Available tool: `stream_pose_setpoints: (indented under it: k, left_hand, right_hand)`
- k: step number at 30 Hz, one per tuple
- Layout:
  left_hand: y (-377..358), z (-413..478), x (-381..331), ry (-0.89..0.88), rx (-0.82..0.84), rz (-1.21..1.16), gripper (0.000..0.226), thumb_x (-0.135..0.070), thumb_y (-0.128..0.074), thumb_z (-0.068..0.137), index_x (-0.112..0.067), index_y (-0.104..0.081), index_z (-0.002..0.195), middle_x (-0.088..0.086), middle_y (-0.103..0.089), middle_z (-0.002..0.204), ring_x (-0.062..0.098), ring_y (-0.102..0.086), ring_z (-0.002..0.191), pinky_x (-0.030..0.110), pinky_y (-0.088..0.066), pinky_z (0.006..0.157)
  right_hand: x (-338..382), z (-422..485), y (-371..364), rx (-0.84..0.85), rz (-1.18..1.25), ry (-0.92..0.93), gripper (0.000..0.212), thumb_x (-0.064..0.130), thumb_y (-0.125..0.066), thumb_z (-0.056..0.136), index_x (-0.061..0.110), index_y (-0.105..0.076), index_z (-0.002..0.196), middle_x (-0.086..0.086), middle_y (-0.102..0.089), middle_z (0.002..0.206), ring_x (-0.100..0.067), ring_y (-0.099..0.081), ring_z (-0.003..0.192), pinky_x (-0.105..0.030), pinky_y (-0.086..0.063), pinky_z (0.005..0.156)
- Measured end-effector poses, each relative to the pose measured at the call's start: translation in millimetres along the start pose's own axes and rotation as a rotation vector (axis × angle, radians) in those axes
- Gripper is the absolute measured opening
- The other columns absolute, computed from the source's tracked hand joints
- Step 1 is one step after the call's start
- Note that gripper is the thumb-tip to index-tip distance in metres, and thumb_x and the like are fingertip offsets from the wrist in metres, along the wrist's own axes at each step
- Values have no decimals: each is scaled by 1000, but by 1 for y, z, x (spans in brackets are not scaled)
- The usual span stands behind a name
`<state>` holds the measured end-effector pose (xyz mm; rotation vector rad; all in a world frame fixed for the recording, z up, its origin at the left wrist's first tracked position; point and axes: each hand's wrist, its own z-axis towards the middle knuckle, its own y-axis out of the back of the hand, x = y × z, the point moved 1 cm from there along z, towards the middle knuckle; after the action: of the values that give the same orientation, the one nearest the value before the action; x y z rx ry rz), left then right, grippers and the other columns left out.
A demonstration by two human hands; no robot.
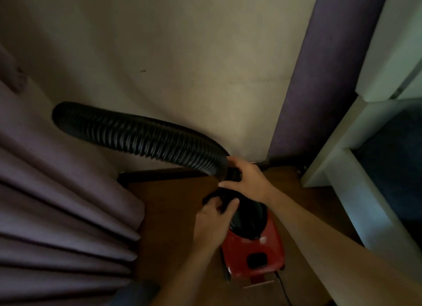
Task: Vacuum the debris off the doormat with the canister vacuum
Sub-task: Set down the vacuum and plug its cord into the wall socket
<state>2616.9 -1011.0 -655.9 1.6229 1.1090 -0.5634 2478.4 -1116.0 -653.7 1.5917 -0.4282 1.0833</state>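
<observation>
Hose hookup: my right hand [247, 180] grips hose [141, 136] end, left hand [213, 217] holds vacuum [257, 244] inlet at 6 o'clock; next, seat it squarely.

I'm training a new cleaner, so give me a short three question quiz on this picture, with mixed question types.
1. True or false: the canister vacuum has a blue body.
2. The right hand grips: A a broom, B the end of the black hose, C a cloth.
3. Fill in: the hose arches toward the curtain on the person's ____ side.
Key: 1 false, it is red; 2 B; 3 left.
</observation>
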Motion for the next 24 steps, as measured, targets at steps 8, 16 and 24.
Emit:
stream_pose_setpoints:
  k: [8, 16, 24]
  left_hand:
    - [-59, -32, -23, -396, 102, 185, 73, -57, -58, 94, -34, -29, 157, -16, -32, 160, 1, -26, 146, 19, -21, 114]
    - [-104, -29, -18, -739, 340, 537, 71, -50, -60, 95, -31, -30, 157, -8, -30, 162, 11, -23, 150, 33, -21, 124]
    - [-155, -47, 5, -1060, 663, 789, 61, -49, -62, 92, -21, -52, 145, -2, -58, 142, 17, -53, 131, 40, -47, 109]
  right_hand:
    - [-19, -76, 80, -169, -73, -63, 64, 23, -81, 89, 20, -53, 147, 6, -59, 140, -2, -52, 128, -18, -41, 108]
    - [-71, -232, 100, -238, -168, -272, 58, 41, -70, 95, 39, -46, 148, 25, -44, 142, 23, -37, 127, -5, -30, 104]
    - [-99, -407, 50, -543, -54, -604, 52, 40, -70, 94, 25, -58, 142, 8, -61, 136, 2, -57, 122, -8, -40, 103]
